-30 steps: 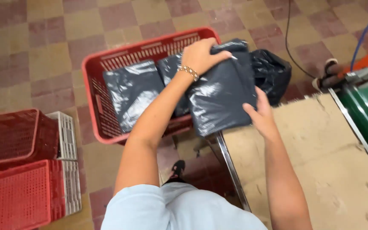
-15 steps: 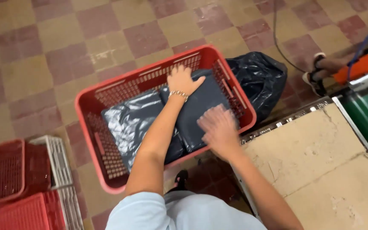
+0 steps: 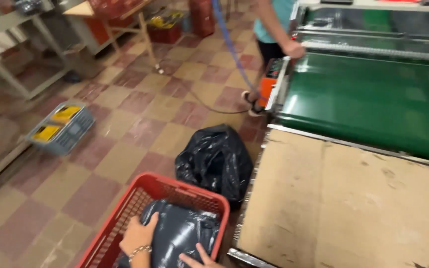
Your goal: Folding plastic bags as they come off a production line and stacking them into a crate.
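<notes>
Since before, both hands, left hand (image 3: pixel 138 234) and right hand (image 3: pixel 200 259), rest spread flat on the dark bag (image 3: pixel 182 233) in the red basket (image 3: pixel 175 191).

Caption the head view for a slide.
Both hands, left hand and right hand, press a dark grey bag into a red basket beside a table.

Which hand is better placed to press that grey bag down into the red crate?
Probably the left hand: it lies flat on the grey bag inside the red crate. The right hand shows only fingertips at the frame's bottom edge.
</notes>
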